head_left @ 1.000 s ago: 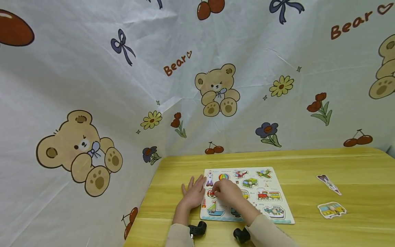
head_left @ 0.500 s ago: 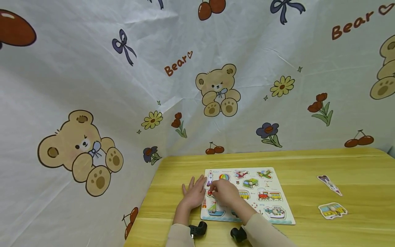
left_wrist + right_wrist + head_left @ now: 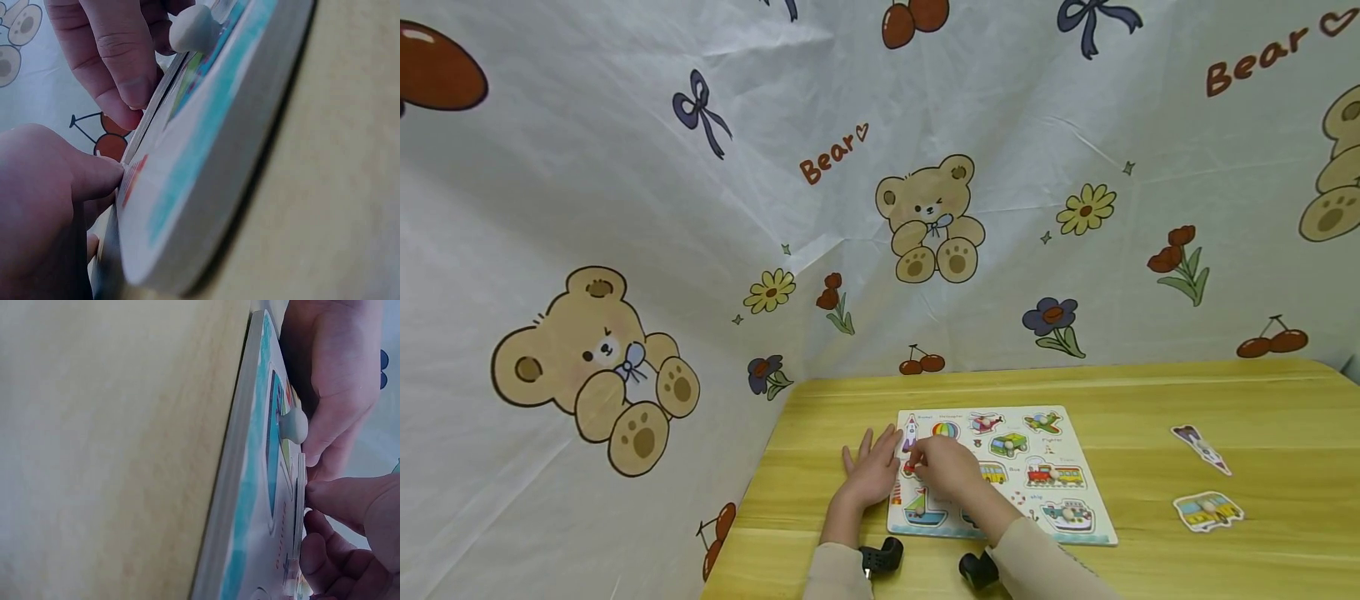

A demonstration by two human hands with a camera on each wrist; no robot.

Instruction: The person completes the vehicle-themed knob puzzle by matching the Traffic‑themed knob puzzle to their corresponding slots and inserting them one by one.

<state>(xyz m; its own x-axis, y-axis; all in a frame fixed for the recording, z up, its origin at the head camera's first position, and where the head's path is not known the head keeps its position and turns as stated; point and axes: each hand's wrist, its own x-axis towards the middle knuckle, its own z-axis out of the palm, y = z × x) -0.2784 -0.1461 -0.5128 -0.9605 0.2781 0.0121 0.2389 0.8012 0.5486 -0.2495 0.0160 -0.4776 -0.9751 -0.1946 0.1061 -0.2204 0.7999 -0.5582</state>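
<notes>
A white wooden puzzle board point(image 3: 955, 528) with pictures of vehicles lies on the table. My right hand point(image 3: 951, 471) reaches over its left part and pinches a red puzzle piece point(image 3: 909, 469), mostly hidden by the fingers; in the right wrist view, the edge of this puzzle piece point(image 3: 300, 506) shows slightly raised off the board. Fingers spread, my left hand point(image 3: 872, 477) rests at the board's left edge, its thumb side touching it. Just below the right hand is a sailboat piece point(image 3: 922, 510) with a round knob point(image 3: 192, 30).
On the wooden table point(image 3: 1150, 400), right of the board, lie two loose pieces: a rocket point(image 3: 1202, 450) and a yellow-and-blue vehicle piece point(image 3: 1208, 511). A ship point(image 3: 1067, 517) and a train point(image 3: 1055, 475) sit in the board. A bear-print cloth point(image 3: 1000, 333) hangs behind.
My right hand has shifted slightly left with the red puzzle piece, then stays nearly still. The left hand keeps its place at the board's edge.
</notes>
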